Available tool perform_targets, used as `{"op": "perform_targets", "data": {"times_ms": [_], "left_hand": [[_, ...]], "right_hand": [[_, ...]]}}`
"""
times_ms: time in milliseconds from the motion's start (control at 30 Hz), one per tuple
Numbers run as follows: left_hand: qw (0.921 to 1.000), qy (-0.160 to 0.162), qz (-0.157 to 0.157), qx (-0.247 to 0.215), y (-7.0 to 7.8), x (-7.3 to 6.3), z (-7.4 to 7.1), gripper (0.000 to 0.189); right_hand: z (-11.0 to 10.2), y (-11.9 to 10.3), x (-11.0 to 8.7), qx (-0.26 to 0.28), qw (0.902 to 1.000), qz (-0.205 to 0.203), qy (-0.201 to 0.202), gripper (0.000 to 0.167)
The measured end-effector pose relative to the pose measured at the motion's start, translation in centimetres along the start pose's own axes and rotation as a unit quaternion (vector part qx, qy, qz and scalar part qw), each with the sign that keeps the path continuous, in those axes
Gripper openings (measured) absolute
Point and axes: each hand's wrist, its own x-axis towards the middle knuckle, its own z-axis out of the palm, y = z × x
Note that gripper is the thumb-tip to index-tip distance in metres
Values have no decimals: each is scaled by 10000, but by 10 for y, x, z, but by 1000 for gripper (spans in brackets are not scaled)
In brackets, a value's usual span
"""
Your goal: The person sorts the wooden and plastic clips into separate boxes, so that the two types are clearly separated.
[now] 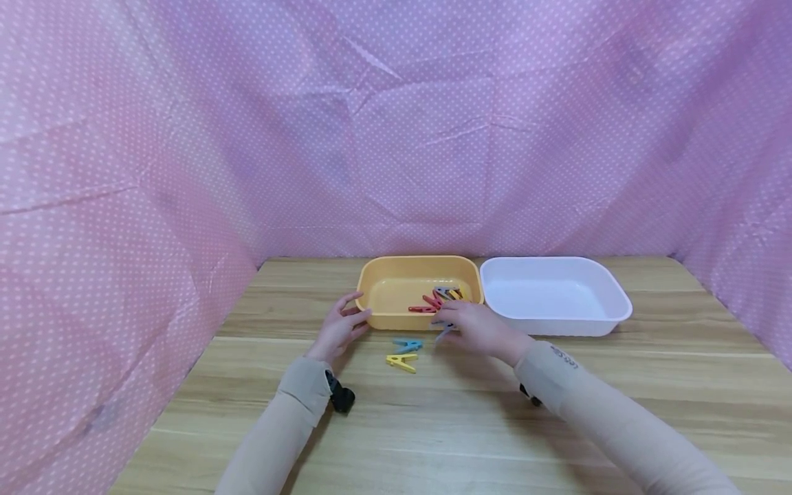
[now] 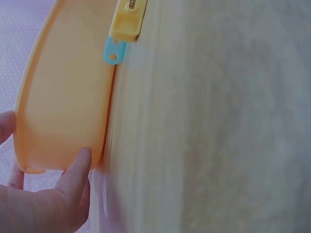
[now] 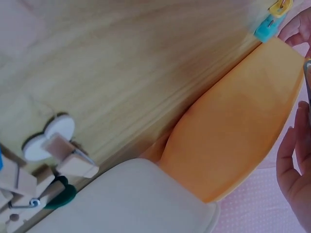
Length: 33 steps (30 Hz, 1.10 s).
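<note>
My left hand (image 1: 340, 328) grips the left end of an orange plastic tray (image 1: 390, 320), its thumb against the front wall and fingers round the corner. Over the tray's front right rim, my right hand (image 1: 479, 330) pinches a grey-blue clothespin (image 1: 445, 333). Red clothespins (image 1: 423, 309) lie inside the tray with a few grey and yellow ones, partly hidden by the right hand. On the table in front of the tray are a blue clothespin (image 1: 408, 345) and a yellow clothespin (image 1: 402, 361).
A white tray (image 1: 557, 326) stands against the orange tray's right end. In the right wrist view, several wooden clothespins (image 3: 77, 165), one with a white heart, lie on the table in front of the white tray. Pink dotted cloth (image 1: 396, 172) hangs behind and at both sides.
</note>
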Motion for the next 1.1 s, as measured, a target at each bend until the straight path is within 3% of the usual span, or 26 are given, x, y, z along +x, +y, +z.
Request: {"op": "perform_targets", "data": {"times_ms": [300,500,1100], "left_hand": [[10000,-9,-13,-47,1,2,0,53],[10000,-8,-5,-83,1,3,-1,52],[9999,-61,16,-124,1,1,-1,55]], "right_hand": [[-6,8,6,-191,9989,-10,425,28],[-13,13,14,196,9975,348,583,28],[-28,24,42,485,9900,1279,356,20]]}}
